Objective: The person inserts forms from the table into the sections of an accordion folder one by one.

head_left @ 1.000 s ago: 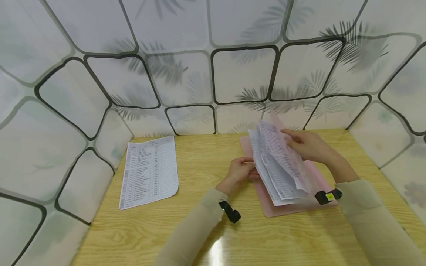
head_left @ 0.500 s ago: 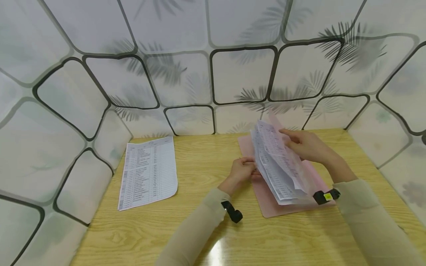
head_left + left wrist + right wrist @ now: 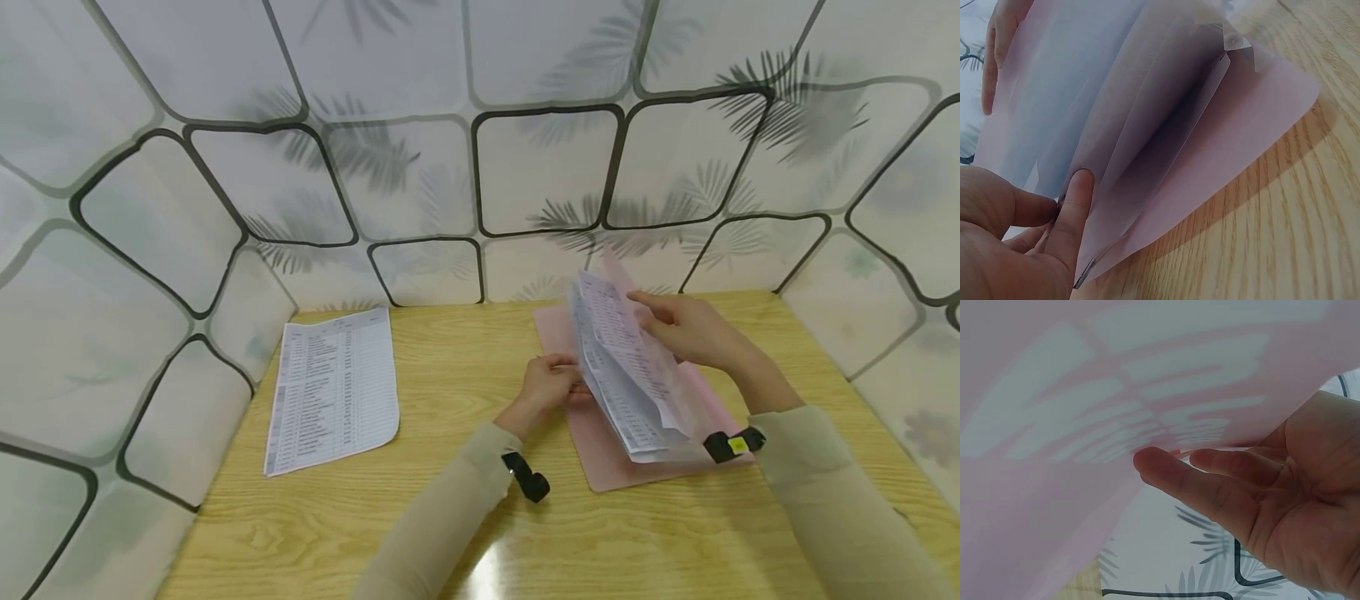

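A pink folder [image 3: 618, 471] lies spread on the table at the right, its translucent pink cover [image 3: 1079, 506] raised. Printed sheets [image 3: 611, 342] stand tilted inside, their edges fanned toward the left. My right hand [image 3: 693, 329] pinches the lifted cover near its top right; the right wrist view has the cover's pale pattern above the fingers [image 3: 1254, 494]. At the left edge of the papers, my left hand [image 3: 543, 385] pinches the sheets between thumb and fingers. Close up in the left wrist view, that hand [image 3: 1035, 231] has one fingertip lying along a sheet's edge.
A separate printed sheet [image 3: 333, 396] lies on the wooden table [image 3: 450, 358] at the left, one corner curled. A patterned fabric wall [image 3: 420, 183] encloses the table at the back and sides. Black cameras [image 3: 528, 479] are strapped to both wrists.
The fanned sheets have drawn closer together, their left edges shifting right toward the raised cover. My left hand has edged slightly right; the right hand has hardly moved.
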A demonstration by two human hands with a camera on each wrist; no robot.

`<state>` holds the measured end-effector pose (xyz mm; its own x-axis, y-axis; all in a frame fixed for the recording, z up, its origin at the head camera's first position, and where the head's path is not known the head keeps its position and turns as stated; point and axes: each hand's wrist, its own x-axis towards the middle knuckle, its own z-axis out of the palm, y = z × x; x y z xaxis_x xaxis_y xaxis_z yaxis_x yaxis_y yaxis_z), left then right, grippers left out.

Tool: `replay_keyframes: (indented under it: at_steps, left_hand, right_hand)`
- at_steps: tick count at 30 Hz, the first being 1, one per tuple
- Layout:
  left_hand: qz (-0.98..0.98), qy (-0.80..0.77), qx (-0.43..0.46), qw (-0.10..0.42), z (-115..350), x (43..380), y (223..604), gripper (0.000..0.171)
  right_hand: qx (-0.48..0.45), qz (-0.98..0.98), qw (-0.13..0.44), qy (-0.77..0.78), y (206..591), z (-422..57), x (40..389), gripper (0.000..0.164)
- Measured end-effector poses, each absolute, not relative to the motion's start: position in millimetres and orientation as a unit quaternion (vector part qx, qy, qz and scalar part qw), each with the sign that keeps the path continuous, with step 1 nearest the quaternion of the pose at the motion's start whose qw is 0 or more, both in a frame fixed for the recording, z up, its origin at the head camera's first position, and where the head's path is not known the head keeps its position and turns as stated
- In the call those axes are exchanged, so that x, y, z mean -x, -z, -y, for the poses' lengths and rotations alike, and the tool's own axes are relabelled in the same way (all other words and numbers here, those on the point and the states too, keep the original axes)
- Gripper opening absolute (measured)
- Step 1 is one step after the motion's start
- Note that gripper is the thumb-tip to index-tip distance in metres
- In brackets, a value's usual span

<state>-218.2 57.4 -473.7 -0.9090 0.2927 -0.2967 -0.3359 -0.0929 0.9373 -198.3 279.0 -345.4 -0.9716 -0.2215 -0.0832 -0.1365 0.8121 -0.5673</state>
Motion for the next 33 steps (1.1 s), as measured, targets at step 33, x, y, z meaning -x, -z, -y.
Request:
replay_keyframes:
  at_steps: [33]
  left_hand:
    - [-0.683, -0.708, 0.017, 0.179, 19.7, 229.4, 473.8, 0.037]
  right_hand:
    - [0.099, -0.950, 0.075, 0.287, 344.4, -278.8, 198.8, 0.057]
